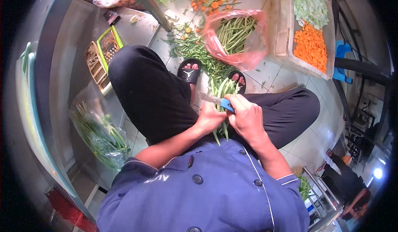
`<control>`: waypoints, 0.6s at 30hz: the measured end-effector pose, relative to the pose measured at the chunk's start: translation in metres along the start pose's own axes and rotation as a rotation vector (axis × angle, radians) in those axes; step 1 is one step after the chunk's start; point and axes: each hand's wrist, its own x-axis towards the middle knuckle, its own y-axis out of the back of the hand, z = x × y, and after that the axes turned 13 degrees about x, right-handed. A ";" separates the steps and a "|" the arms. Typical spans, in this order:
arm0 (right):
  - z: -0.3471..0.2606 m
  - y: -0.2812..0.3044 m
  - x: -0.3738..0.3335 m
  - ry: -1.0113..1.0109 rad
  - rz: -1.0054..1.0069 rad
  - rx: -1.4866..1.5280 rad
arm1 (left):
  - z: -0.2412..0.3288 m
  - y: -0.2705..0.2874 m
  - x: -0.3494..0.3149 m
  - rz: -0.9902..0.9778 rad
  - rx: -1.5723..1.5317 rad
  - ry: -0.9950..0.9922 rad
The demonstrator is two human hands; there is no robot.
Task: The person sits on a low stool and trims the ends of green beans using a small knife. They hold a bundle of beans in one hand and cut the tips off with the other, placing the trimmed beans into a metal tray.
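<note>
At the centre of the dial, just above the person's lap, the left hand [210, 118] is closed around a bunch of green beans [222, 86], whose long pods fan out towards twelve o'clock while a few ends poke out towards six. Beside it, nearly touching, the right hand [248, 118] is clamped on the blue handle of a knife [210, 98]; its blade crosses the pods and points to ten o'clock. Whether the right fingers also grip some pods, I cannot tell.

Seen from the hands, cut bean pieces [188, 47] lie scattered over the tiled floor [286, 77] at eleven o'clock, beside a black sandal [189, 75] on the left foot. Straight up at twelve stands an open pink plastic bag [260, 45] with whole beans [237, 31] inside; beyond it lie orange carrot pieces [214, 4]. Between one and two o'clock sits a pale crate [283, 37], chopped pale-green leaves [310, 6] at its far end and sliced carrots [311, 47] at its near end. A green-edged grater [109, 45] lies at ten, and a clear bag of green onions [99, 132] rests near nine. Towards four o'clock, a person in dark clothes [346, 182] appears near the picture's rim.
</note>
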 end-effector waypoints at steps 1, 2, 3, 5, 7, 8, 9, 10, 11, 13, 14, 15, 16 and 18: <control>-0.001 0.001 0.001 0.000 -0.036 -0.049 | -0.004 -0.001 -0.001 0.010 0.006 -0.011; -0.003 0.002 0.002 0.006 -0.052 -0.049 | -0.006 -0.002 -0.003 0.045 0.033 -0.026; -0.003 0.004 0.005 0.012 -0.068 -0.049 | -0.005 -0.003 -0.004 0.080 0.061 -0.041; -0.003 0.003 0.006 0.039 -0.079 -0.024 | 0.001 -0.002 -0.004 0.130 0.065 -0.051; 0.002 -0.003 0.007 0.082 -0.074 0.028 | 0.009 -0.001 -0.003 0.163 0.019 -0.038; 0.005 -0.006 0.006 0.077 -0.050 0.057 | 0.009 -0.001 -0.002 0.151 0.044 -0.039; 0.008 -0.010 0.006 0.074 -0.026 0.087 | 0.008 0.000 -0.001 0.139 0.070 -0.040; 0.009 -0.012 0.007 0.069 -0.002 0.117 | 0.007 0.000 0.001 0.126 0.096 -0.041; 0.007 -0.013 0.006 0.029 0.020 0.092 | 0.000 0.000 0.002 0.088 0.183 -0.026; 0.001 -0.013 0.005 -0.020 -0.003 0.030 | -0.002 -0.004 0.002 0.134 0.095 -0.056; 0.000 -0.014 0.005 -0.045 -0.013 -0.001 | -0.003 -0.006 0.002 0.156 0.052 -0.070; 0.001 -0.014 0.004 -0.039 -0.025 -0.005 | -0.007 -0.005 0.001 0.126 0.068 -0.046; 0.002 -0.014 0.005 -0.033 -0.036 -0.009 | -0.012 -0.004 0.001 0.095 0.083 -0.022; 0.004 -0.013 0.004 -0.040 -0.069 -0.018 | -0.010 -0.003 -0.001 0.086 0.144 -0.038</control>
